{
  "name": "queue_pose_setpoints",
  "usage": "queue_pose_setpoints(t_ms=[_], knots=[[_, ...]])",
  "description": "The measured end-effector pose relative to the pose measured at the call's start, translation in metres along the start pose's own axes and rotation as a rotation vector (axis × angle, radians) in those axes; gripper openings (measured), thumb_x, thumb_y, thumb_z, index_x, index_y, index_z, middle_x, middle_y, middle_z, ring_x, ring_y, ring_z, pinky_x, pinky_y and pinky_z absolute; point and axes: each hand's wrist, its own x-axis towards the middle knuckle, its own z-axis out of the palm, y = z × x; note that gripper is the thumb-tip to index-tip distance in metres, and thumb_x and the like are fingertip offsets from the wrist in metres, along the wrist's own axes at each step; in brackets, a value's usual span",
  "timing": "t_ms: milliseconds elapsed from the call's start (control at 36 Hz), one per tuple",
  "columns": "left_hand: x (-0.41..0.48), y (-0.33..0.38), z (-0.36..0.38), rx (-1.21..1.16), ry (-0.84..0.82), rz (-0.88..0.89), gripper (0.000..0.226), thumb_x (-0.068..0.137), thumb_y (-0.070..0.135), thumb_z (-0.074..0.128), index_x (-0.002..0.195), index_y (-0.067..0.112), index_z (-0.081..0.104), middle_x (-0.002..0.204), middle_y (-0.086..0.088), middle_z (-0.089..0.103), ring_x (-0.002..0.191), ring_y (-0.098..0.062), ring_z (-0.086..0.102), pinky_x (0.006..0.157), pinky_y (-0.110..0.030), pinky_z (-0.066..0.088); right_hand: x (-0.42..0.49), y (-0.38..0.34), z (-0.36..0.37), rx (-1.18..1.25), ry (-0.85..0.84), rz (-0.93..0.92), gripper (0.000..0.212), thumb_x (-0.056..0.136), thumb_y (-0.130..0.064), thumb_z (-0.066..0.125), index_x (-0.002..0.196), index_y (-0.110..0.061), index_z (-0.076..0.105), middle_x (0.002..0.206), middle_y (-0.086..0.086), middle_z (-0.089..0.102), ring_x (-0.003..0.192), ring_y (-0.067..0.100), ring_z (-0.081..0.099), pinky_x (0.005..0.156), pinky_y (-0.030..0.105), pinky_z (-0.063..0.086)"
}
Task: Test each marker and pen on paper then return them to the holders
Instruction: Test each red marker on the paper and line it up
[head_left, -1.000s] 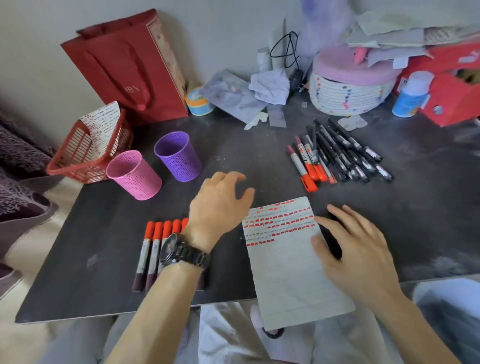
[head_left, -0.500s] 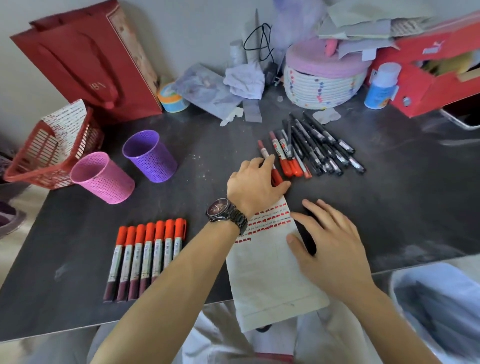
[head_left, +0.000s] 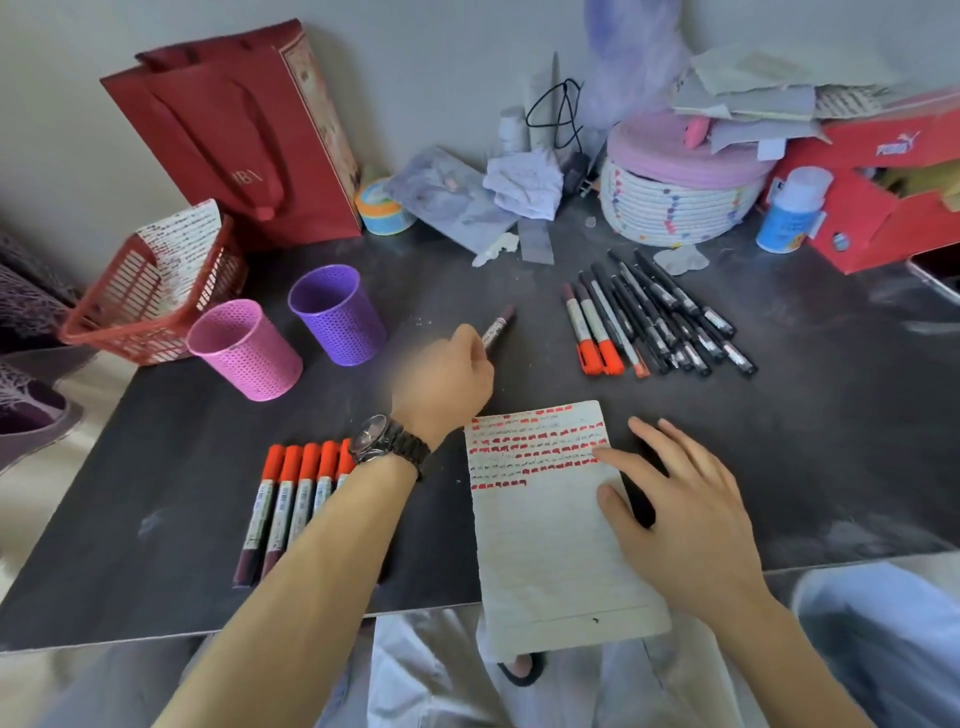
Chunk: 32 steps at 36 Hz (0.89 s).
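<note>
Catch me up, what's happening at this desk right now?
A person is testing markers on paper. The left hand grips a marker lifted from the untested pile, its orange cap end hidden in the fist. The right hand presses flat on the paper, already striped with red test marks. A row of orange-capped markers lies at left. The pink holder and purple holder look empty.

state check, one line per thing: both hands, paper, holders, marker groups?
left hand: grips a marker
right hand: flat on the paper
paper: partly filled with red marks
pink holder, purple holder: upright, no pens visible inside
capped red markers: in a row
untested pile: lying capped
</note>
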Motion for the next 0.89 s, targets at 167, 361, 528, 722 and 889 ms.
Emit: queue_pose_setpoints(t_ms=[167,361,528,722,889], knots=[[-0.06,-0.015,-0.013,-0.724,0.191,-0.195,0.019,0.099,0.019,0.044,0.089,0.032,0.054,0.074,0.007,0.066,0.064,-0.017,0.06,0.063,-0.038,0.052,0.001,-0.002,-0.001,-0.003,-0.011,0.02,0.037,0.086,-0.046,0.058,0.12,-0.038,0.072,0.149,-0.002,0.056,0.144,0.025,0.043,0.113,0.048,0.035],[-0.151,-0.023,-0.012,-1.255,0.186,-0.308,0.022,0.095,0.014,0.046,0.092,0.023,0.066,0.075,-0.005,0.062,0.053,-0.02,0.052,0.049,-0.025,0.045,0.002,-0.004,-0.002,0.013,0.014,0.008,0.037,0.085,-0.044,0.059,0.119,-0.037,0.072,0.149,-0.001,0.055,0.144,0.024,0.043,0.114,0.047,0.035],[-0.192,-0.021,-0.001,-1.319,0.122,-0.409,0.04,0.105,0.009,0.039,0.09,0.025,0.073,0.076,-0.006,0.064,0.06,-0.018,0.054,0.055,-0.026,0.046,0.004,-0.005,-0.005,0.116,0.048,0.014,0.037,0.084,-0.041,0.061,0.118,-0.03,0.074,0.143,-0.001,0.06,0.14,0.024,0.048,0.113,0.048,0.039],[-0.215,-0.017,0.006,-1.272,0.077,-0.359,0.04,0.109,0.02,0.036,0.088,0.023,0.071,0.074,-0.007,0.063,0.058,-0.017,0.052,0.056,-0.023,0.046,-0.009,-0.019,-0.028,0.577,0.162,0.192,0.033,0.086,-0.058,0.059,0.115,-0.045,0.066,0.118,-0.027,0.065,0.117,0.004,0.059,0.097,0.013,0.041],[-0.222,-0.01,0.01,-1.235,0.04,-0.265,0.04,0.108,0.037,0.038,0.095,0.015,0.069,0.072,-0.003,0.064,0.057,-0.016,0.052,0.056,-0.023,0.045,-0.028,-0.056,-0.041,1.214,-0.166,0.387,0.064,0.068,-0.068,0.081,0.116,-0.026,0.073,0.091,-0.002,0.071,0.072,0.015,0.065,0.069,0.03,0.06]])
